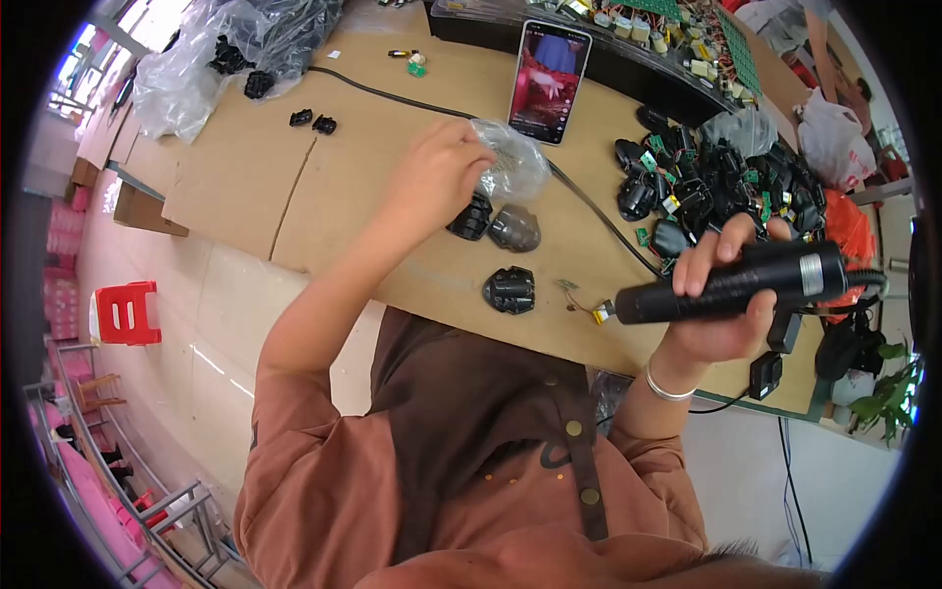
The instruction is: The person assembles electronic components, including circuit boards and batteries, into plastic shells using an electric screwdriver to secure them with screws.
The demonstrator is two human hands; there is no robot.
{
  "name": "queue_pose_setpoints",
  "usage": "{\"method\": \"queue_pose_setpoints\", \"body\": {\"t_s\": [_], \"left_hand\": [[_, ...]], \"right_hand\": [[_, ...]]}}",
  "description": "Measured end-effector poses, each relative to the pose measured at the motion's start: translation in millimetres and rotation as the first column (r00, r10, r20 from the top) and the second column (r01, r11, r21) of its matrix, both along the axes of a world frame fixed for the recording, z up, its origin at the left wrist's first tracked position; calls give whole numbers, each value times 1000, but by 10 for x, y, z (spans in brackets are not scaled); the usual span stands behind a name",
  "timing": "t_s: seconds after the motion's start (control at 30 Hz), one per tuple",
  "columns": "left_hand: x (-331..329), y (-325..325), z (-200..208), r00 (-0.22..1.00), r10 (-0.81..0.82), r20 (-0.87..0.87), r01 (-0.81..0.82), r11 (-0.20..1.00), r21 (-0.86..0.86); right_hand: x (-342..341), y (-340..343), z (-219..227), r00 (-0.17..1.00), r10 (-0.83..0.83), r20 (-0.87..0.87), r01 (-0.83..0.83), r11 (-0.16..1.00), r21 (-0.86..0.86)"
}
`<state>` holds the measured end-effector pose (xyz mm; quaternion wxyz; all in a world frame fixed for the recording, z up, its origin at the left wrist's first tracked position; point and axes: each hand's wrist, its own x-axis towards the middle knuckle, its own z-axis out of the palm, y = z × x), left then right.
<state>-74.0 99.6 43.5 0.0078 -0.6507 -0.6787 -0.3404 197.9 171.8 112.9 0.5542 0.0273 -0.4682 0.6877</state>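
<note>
In my right hand [726, 294] is a black electric screwdriver [653, 302], held level with its slim end toward the left. The fingers of my left hand [442, 169] are pinched at the edge of a clear plastic bag [517, 167]; small bits show dimly inside it. What the fingertips hold, if anything, is hidden. Just below that hand lie a ribbed black plastic shell [472, 218] and a smoother dark shell [515, 229]. Closer to me rests another black shell [510, 291]. A small yellow-wrapped part with wires [601, 314] lies by the screwdriver's tip.
A phone [550, 83] stands propped against a long black housing [628, 59] filled with electronics. On the right is a heap of black shells with green circuit boards [726, 182]. A black cable [599, 211] crosses the cardboard-covered table [373, 118]. Plastic bags [186, 93] lie far left.
</note>
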Motion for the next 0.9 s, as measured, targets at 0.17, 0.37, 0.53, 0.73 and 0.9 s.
{"method": "queue_pose_setpoints", "body": {"t_s": [0.17,0.37,0.53,0.73,0.9], "left_hand": [[-10,430,-174,990,-42,-136,14,980,-198],[-67,454,-212,985,-32,-172,-8,974,-225],[-79,447,-214,991,-51,120,63,994,-94],[101,312,-158,927,-53,370,24,996,81],[527,-117,-70,201,-37,979,319,947,-30]], "right_hand": [[-299,31,119,993,-88,76,91,995,-36],[-585,-56,88,969,-242,41,243,970,-20],[-673,-86,-116,950,-312,-7,312,950,-18],[-665,-96,-232,955,-291,-60,293,956,16],[-609,-145,-188,952,-255,-172,285,942,179]]}}
